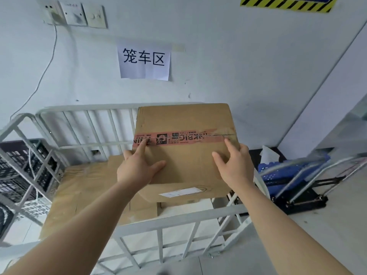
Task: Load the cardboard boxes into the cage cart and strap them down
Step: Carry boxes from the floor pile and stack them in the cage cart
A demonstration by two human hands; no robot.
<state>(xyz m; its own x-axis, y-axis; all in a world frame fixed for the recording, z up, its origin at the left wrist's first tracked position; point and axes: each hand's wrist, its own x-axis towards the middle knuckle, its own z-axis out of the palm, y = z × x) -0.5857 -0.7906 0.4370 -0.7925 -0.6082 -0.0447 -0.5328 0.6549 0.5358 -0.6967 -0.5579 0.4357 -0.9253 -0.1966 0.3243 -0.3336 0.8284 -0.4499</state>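
Left hand (137,169) and right hand (235,167) grip opposite sides of a taped cardboard box (184,155) above a flat box (87,195) inside the white cage cart (178,221)

You stood in a warehouse or goods-handling room, in a bay kept for cage carts. A paper sign (144,60) taped to the far white wall read 笼车区, "cage cart area". Below it stood a white metal cage cart (83,124) with barred sides, holding taped cardboard boxes (184,124), one carrying a white shipping label (179,192). At far left you had stacked black plastic crates (14,167). At right, a folded hand trolley (297,187) with a blue deck lay on the floor. Yellow-and-black hazard tape (288,4) edged a panel at top right. Wall sockets (75,15) with a trailing cable sat at top left.
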